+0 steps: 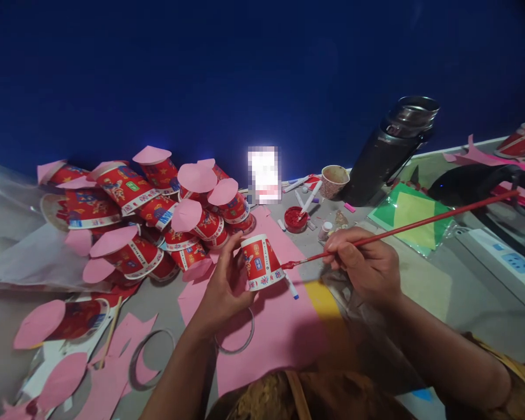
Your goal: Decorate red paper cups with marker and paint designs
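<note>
In my left hand [228, 280] is a red and white printed paper cup [260, 262], its wide rim toward the bottom. My right hand [365, 265] grips a long red-handled paintbrush [402, 227]. The brush's red, wet-looking tip is at the cup's lower right side; I cannot tell whether it touches. Pink paper [280, 344] lies beneath both, with a blue-tipped white marker [292, 287] just below the cup. Beyond the cup stands a small pot of red paint [296, 219] with a white stick in it.
Red cups with pink paper cones [126, 186] are heaped at the left. A tape roll [151, 359] lies near my left forearm. A black thermos [385, 149] stands at the back beside a paper cup [335, 181]. A power strip [507, 262] lies at the right.
</note>
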The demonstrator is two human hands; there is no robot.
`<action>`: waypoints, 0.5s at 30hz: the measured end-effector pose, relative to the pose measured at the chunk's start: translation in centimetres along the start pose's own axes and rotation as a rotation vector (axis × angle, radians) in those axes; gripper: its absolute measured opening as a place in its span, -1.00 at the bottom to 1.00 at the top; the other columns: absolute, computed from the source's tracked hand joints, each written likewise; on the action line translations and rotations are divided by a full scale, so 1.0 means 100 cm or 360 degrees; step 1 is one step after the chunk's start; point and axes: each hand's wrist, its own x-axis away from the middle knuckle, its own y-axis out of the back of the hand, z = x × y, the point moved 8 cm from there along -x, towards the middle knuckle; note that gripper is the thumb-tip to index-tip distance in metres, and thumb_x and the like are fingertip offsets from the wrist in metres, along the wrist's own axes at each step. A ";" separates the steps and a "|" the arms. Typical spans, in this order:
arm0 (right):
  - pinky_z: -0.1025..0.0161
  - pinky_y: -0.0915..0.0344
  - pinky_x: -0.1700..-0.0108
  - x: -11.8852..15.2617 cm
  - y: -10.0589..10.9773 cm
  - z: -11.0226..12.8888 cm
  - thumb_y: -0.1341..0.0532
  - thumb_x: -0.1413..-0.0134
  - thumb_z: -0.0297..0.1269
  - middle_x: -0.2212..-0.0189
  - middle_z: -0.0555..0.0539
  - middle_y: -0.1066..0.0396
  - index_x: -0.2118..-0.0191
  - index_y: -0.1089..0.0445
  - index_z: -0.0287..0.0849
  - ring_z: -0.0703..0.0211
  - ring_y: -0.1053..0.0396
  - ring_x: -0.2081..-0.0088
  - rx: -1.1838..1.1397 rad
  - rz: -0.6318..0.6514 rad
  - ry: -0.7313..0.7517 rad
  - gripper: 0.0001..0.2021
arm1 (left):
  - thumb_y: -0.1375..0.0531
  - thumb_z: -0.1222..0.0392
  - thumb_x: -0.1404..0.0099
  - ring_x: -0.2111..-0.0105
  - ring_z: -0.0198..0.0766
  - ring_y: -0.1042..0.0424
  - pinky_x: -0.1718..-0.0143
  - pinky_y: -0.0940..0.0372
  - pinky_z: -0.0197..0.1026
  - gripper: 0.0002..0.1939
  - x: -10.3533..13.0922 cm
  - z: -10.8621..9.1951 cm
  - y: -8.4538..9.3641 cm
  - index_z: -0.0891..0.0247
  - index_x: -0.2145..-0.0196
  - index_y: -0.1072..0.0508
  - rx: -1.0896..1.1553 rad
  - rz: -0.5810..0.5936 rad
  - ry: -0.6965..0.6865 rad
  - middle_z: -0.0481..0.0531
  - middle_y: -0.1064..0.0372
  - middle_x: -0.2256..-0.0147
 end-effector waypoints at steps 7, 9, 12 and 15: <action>0.30 -0.47 0.45 0.000 0.006 -0.001 -0.32 -0.45 -0.08 0.44 -0.06 -0.57 0.17 -0.63 -0.13 0.18 -0.54 0.47 -0.0063 -0.0056 -0.0089 -0.75 | -0.47 0.08 -0.23 -0.43 0.14 -0.30 -0.33 -0.39 0.04 -0.05 -0.001 0.012 -0.003 -0.07 -0.45 -0.14 0.0176 -0.0014 0.0079 0.16 -0.16 -0.48; 0.30 -0.46 0.45 0.002 0.003 0.000 -0.31 -0.45 -0.12 0.44 -0.07 -0.60 0.17 -0.63 -0.12 0.20 -0.52 0.48 -0.0069 0.0023 -0.0085 -0.78 | -0.49 0.01 -0.22 -0.40 0.13 -0.33 -0.31 -0.41 0.06 -0.05 -0.002 0.017 -0.003 -0.10 -0.43 -0.12 0.0188 -0.0041 0.0072 0.16 -0.22 -0.44; 0.32 -0.45 0.47 0.004 0.000 0.001 -0.29 -0.46 -0.19 0.43 -0.08 -0.62 0.17 -0.63 -0.12 0.22 -0.49 0.51 -0.0069 0.0100 -0.0066 -0.81 | -0.48 -0.05 -0.24 -0.39 0.14 -0.34 -0.34 -0.38 0.13 -0.08 -0.004 0.019 -0.003 -0.11 -0.41 -0.12 0.0154 -0.0051 0.0061 0.14 -0.28 -0.38; 0.28 -0.48 0.43 0.004 -0.003 0.008 -0.28 -0.43 -0.29 0.37 -0.09 -0.65 0.15 -0.63 -0.09 0.18 -0.54 0.45 -0.0057 0.0161 0.0050 -0.85 | -0.48 -0.06 -0.24 -0.45 0.18 -0.26 -0.43 -0.27 0.19 -0.08 -0.005 0.018 -0.003 -0.08 -0.40 -0.12 0.0098 -0.0048 0.0032 0.16 -0.23 -0.40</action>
